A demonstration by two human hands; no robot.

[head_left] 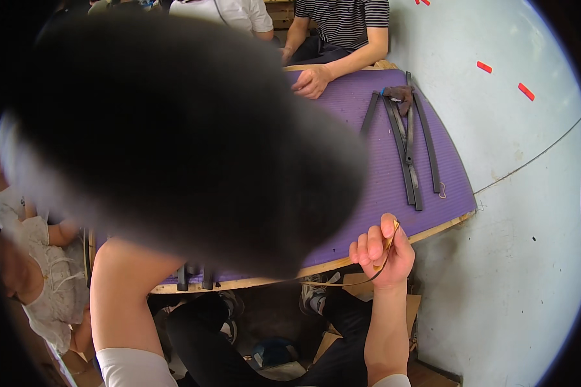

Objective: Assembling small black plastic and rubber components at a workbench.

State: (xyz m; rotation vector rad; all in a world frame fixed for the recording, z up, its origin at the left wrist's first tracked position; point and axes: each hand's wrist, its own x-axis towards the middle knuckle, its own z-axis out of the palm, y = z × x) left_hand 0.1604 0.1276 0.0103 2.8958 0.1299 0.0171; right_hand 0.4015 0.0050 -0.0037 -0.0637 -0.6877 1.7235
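My right hand (392, 259) is at the table's near right edge, its fingers curled closed around a thin strip (358, 283). The strip shows gold at the fingertips and dark brown where it bends down and runs off to the left along the table edge. A large, blurred black shape (193, 142) very close to the camera covers much of the left and middle. My left forearm (126, 290) rises from the lower left and passes behind that shape, which hides my left hand. I cannot make out what the black thing is or whether my left hand holds it.
Several dark flat bars (401, 155) and a dark glove (400, 97) lie on the purple ribbed table mat (442, 151). Across the table sits a person in a striped shirt (342, 22); other people are behind and at left. A pale wall (523, 180) stands at right.
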